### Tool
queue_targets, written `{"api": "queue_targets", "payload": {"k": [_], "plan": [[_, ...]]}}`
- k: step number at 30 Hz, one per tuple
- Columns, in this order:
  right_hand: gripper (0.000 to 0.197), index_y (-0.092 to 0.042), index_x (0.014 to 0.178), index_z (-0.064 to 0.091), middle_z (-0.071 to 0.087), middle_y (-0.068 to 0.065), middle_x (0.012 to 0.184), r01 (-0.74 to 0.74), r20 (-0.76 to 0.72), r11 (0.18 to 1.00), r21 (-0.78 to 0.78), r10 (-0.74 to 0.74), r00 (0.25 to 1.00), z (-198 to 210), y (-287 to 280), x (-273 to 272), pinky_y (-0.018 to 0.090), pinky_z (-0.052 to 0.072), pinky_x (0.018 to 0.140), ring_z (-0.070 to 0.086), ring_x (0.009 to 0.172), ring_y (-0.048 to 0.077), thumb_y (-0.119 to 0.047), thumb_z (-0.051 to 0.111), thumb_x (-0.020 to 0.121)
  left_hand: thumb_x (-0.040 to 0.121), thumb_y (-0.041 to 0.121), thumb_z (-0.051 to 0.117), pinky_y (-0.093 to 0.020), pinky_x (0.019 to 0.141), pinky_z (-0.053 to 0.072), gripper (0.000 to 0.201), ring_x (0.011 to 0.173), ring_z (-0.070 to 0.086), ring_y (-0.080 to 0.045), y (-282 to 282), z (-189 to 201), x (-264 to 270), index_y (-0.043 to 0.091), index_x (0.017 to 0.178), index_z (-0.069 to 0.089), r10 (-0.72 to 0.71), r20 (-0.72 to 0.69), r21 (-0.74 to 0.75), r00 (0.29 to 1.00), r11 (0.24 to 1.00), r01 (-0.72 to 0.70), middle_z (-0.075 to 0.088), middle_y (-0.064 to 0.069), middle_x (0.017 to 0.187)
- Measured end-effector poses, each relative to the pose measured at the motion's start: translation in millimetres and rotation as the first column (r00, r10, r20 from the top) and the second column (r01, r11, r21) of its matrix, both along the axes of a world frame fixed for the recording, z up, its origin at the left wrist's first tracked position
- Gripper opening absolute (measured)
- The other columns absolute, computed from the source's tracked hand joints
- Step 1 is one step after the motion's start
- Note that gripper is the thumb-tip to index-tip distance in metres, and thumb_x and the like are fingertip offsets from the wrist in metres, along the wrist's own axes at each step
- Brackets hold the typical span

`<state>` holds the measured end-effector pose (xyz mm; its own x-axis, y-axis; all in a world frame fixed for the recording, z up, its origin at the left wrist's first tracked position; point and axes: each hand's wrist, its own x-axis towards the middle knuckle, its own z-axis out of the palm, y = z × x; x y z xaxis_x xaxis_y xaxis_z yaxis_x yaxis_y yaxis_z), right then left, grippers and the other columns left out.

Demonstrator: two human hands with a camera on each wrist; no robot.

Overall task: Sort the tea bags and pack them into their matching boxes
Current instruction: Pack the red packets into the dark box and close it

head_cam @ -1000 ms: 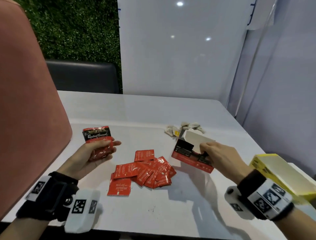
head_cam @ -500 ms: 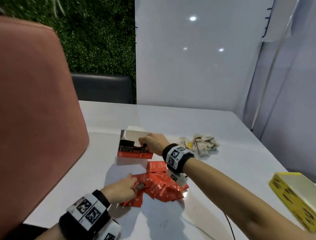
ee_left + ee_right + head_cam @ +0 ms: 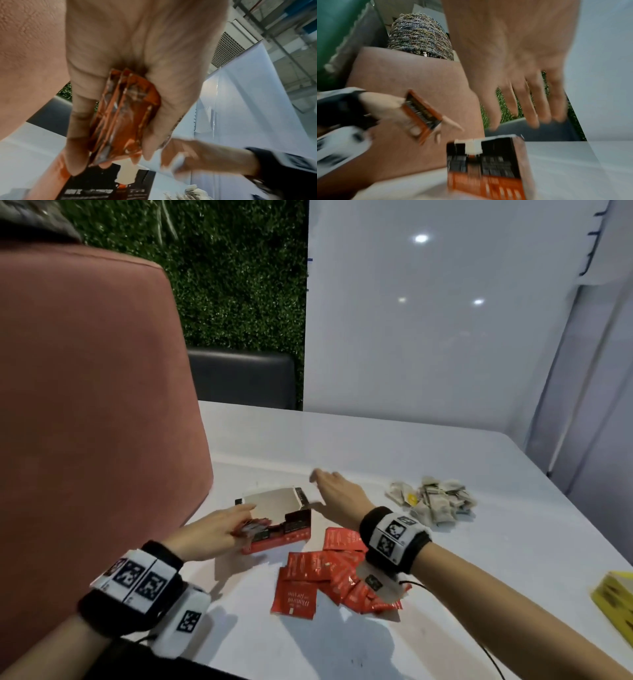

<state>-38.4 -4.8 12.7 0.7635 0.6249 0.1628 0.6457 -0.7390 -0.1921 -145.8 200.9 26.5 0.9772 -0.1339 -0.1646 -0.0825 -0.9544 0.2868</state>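
An open red and black tea box (image 3: 274, 517) stands on the white table (image 3: 394, 453), left of centre. My left hand (image 3: 219, 530) grips a small stack of red tea bags (image 3: 122, 116) at the box's near left corner, fingers and thumb on either side of the stack. My right hand (image 3: 334, 491) hovers just right of the box with straight fingers, holding nothing; the box (image 3: 486, 167) sits below its fingertips. A heap of red tea bags (image 3: 329, 575) lies in front of the box. A pile of pale paper tea bags (image 3: 433, 501) lies at the right.
A yellow box (image 3: 615, 599) sits at the table's right edge. A pink chair back (image 3: 92, 412) rises close on the left, with a dark seat (image 3: 241, 380) and a green hedge wall behind the table. A thin cable runs under my right forearm.
My right hand set the red box down left of centre and let go of it. My left hand brought its stack of red bags from the heap up to the box.
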Motion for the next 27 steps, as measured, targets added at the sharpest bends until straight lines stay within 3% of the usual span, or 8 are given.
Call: {"api": "queue_targets", "payload": {"k": [3,5,9,14,18,22,24,27], "plan": [[0.079,-0.023,0.144,0.022,0.032,0.014,0.146,-0.065,-0.261,0.923,-0.380,-0.040,0.965,-28.0,-20.0,-15.1,0.053,0.036,0.103,0.030,0.133,0.033,-0.055,0.058,0.082,0.096,0.019,0.045,-0.019,0.107,0.020,0.051,0.141,0.024,-0.015,-3.4,-0.4,9.6,0.012,0.144,0.030,0.010,-0.063,0.060,0.998,0.998,-0.006,0.020,0.000,0.156],[0.087,-0.038,0.146,0.007,0.010,0.011,0.156,-0.103,-0.360,0.868,-0.486,-0.091,0.928,-51.0,-24.7,-27.3,0.065,0.026,0.105,0.011,0.142,0.039,-0.068,0.052,0.078,0.094,0.017,0.047,-0.027,0.103,0.030,0.044,0.131,0.039,-0.023,-7.2,-4.2,18.5,0.008,0.136,0.039,0.016,-0.099,0.072,0.995,0.997,-0.009,0.039,-0.006,0.145],[0.073,-0.044,0.145,-0.004,-0.011,0.012,0.157,-0.088,-0.311,0.854,-0.513,-0.090,0.946,-78.4,-35.8,-42.8,0.073,0.015,0.105,-0.008,0.142,0.045,-0.068,0.032,0.086,0.091,0.017,0.048,-0.029,0.075,0.038,0.016,0.094,0.052,-0.022,-8.9,-17.6,31.6,0.006,0.103,0.052,0.008,-0.084,0.074,0.996,0.997,-0.002,0.053,-0.007,0.103],[0.068,-0.046,0.145,-0.003,-0.011,0.011,0.158,-0.104,-0.293,0.845,-0.524,-0.064,0.954,-78.7,-79.7,-55.5,0.072,0.016,0.106,-0.008,0.142,0.045,-0.068,0.017,0.084,0.092,0.015,0.046,-0.021,0.056,0.030,0.006,0.079,0.046,-0.019,-34.9,-21.6,28.6,0.011,0.087,0.046,-0.039,-0.060,0.053,0.997,0.998,0.042,0.053,-0.006,0.092],[0.096,-0.050,0.143,-0.006,-0.015,0.006,0.157,-0.122,-0.336,0.846,-0.520,-0.071,0.939,-68.0,-116.9,-69.0,0.068,0.015,0.107,-0.010,0.143,0.040,-0.078,-0.003,0.051,0.090,0.015,0.044,-0.026,0.054,0.028,0.013,0.073,0.047,-0.023,-60.5,-25.7,26.1,0.005,0.084,0.048,-0.004,-0.064,-0.010,0.998,1.000,0.003,0.057,-0.014,0.090],[0.100,-0.047,0.144,-0.004,-0.016,0.005,0.157,-0.083,-0.349,0.850,-0.520,-0.122,0.929,-56.1,-126.7,-71.1,0.070,0.009,0.107,-0.014,0.143,0.037,-0.084,0.015,0.053,0.090,0.017,0.051,-0.031,0.068,0.040,0.020,0.088,0.059,-0.026,-62.4,-10.2,21.7,0.001,0.101,0.057,0.056,0.031,-0.207,0.998,0.977,-0.049,0.065,-0.014,0.101],[0.090,-0.041,0.147,0.000,-0.013,0.005,0.157,-0.037,-0.301,0.879,-0.476,-0.123,0.945,-37.1,-124.2,-73.7,0.064,0.004,0.112,-0.013,0.144,0.033,-0.077,0.035,0.072,0.091,0.017,0.054,-0.025,0.071,0.047,0.013,0.089,0.061,-0.018,-59.9,2.8,14.3,0.011,0.102,0.059,0.083,0.086,-0.380,0.993,0.924,-0.045,0.065,-0.003,0.099],[0.070,-0.031,0.148,0.016,0.021,0.004,0.155,0.011,-0.136,0.982,-0.189,-0.037,0.990,9.5,-109.8,-73.3,0.033,0.027,0.111,0.030,0.138,0.020,-0.047,0.050,0.088,0.090,0.011,0.056,-0.018,0.065,0.051,0.003,0.076,0.063,-0.009,-63.8,16.8,4.7,0.013,0.091,0.058,0.017,-0.009,-0.619,1.000,0.785,-0.020,0.064,-0.003,0.087]]}}
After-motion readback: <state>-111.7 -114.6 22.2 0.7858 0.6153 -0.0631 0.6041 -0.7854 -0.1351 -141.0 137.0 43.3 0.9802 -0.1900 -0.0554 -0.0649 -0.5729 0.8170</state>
